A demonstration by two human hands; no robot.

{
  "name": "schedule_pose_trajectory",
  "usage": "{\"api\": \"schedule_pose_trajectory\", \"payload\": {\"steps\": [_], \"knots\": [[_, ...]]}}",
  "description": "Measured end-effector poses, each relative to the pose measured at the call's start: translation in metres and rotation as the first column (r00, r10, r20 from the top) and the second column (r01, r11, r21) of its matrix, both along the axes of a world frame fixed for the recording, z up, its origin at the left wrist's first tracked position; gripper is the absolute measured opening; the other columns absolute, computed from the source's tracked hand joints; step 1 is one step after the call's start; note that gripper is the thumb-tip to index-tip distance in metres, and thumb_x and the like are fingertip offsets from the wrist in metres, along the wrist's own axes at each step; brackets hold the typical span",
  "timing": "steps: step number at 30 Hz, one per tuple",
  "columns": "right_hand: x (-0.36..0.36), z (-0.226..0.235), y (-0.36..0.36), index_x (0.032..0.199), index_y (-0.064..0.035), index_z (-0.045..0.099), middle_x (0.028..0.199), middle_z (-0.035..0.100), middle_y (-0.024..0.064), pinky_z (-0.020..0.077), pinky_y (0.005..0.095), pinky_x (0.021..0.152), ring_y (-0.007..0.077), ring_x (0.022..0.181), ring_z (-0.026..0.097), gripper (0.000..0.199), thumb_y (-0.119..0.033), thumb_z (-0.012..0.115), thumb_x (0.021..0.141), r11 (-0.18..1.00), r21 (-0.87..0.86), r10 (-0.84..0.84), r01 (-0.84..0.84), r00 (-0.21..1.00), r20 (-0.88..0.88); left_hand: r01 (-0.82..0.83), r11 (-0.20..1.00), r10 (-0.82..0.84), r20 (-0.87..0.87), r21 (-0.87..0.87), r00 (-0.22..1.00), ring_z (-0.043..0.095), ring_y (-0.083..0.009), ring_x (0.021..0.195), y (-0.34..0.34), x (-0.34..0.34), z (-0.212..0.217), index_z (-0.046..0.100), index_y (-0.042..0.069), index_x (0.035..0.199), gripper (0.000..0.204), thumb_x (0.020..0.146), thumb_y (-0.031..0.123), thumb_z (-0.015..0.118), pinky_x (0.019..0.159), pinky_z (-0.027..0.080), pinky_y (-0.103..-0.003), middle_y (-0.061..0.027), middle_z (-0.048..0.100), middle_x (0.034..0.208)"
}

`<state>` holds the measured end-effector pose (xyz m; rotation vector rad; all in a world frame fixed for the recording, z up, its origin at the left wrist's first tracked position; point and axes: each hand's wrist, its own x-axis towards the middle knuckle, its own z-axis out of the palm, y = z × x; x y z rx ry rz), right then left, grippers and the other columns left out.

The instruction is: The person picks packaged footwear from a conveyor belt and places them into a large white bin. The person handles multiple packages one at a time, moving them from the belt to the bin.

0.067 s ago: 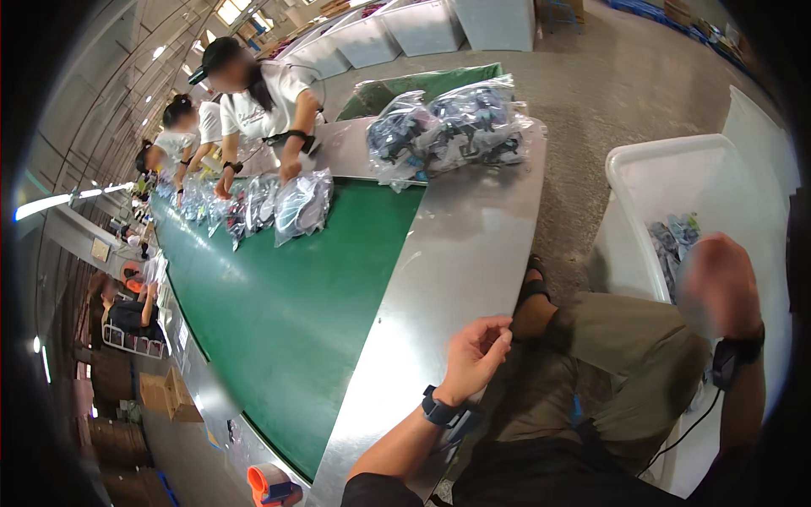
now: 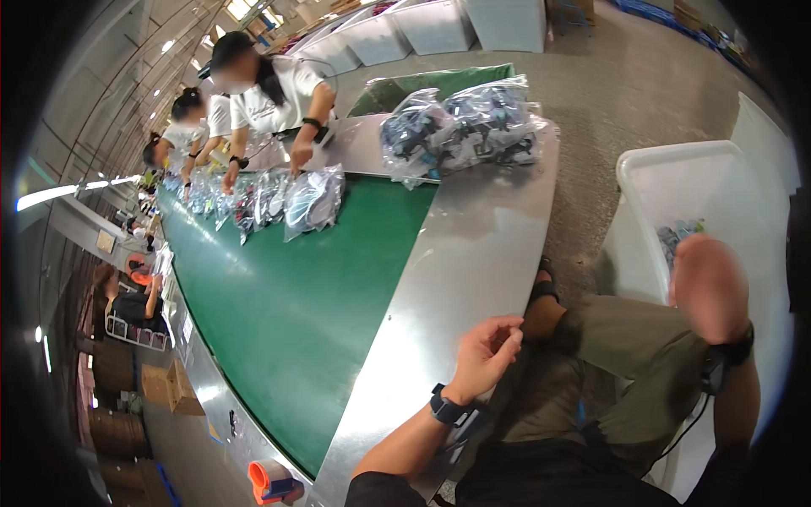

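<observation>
The left hand (image 2: 483,363) curled loosely by the edge of the bench (image 2: 469,245), holding nothing. The right hand (image 2: 714,291) was too blurry to tell its grip. At its eleven o'clock, grey-blue things (image 2: 673,238) lay in the white bin (image 2: 676,154), probably light and soft, easiest pinched around the middle.

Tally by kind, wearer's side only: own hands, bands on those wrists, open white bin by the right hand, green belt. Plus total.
Own hands: 2 (left hand, right hand)
Wristbands: 2 (left wristband, right wristband)
White bin: 1
Green belt: 1
Total: 6
</observation>
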<state>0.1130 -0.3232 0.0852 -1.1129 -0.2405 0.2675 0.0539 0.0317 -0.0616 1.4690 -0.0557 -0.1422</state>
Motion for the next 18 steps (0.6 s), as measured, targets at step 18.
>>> {"api": "schedule_pose_trajectory", "payload": {"steps": [18], "knots": [[0.042,-0.124,0.095,0.112,-0.0085,0.065,0.089,0.062,0.0002,0.0497,0.0322,0.076,0.0155,0.081,0.06,0.037,-0.044,0.061,0.101,0.984,0.169,0.026,0.063,0.877,-0.479,0.075,0.996,-0.079,0.097,0.045,0.992,0.056,-0.0045,0.077,0.003,0.001,-0.002,0.061,0.0,0.127,0.022,0.106,0.006,0.06,0.068,0.05,-0.021,0.0006,0.06,0.092]]}}
